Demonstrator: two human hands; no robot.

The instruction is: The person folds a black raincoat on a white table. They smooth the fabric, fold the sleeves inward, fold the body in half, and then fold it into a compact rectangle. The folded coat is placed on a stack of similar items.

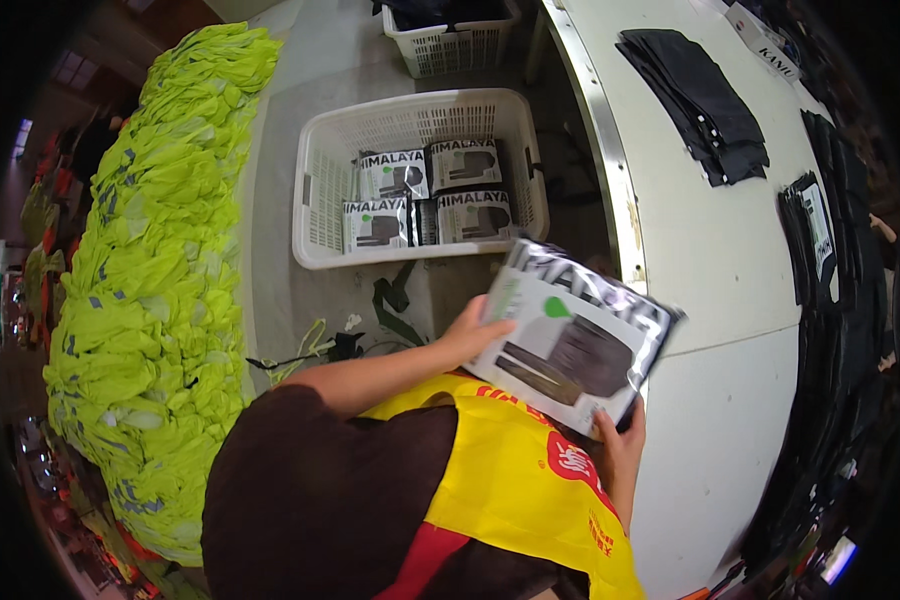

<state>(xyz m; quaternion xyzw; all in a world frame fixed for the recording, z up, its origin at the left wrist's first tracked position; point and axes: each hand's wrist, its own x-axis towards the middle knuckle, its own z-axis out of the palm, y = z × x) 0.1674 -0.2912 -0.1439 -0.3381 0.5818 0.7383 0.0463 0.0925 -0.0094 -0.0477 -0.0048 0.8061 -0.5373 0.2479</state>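
Note:
Between my two hands is a flat plastic package (pixel 530 340), printed white and grey with a dark garment showing through its window. It is tilted in front of my yellow apron. My left hand (pixel 470 332) grips its left edge, thumb on the front. At the lower right corner, my right hand (pixel 622 440) pinches the package with its thumb on the front. The fingers behind the package are hidden. Beyond it, a white plastic basket (pixel 315 195) on the floor holds several packages (pixel 392 177) of the same kind, arranged in two columns.
A long heap of neon yellow garments (pixel 170 250) lies on the left. To the right runs a white table (pixel 710 270) with folded black garments (pixel 690 100), and more black stacks (pixel 840 300) line its far side. Another basket (pixel 450 50) stands behind. Dark scraps (pixel 395 305) litter the floor.

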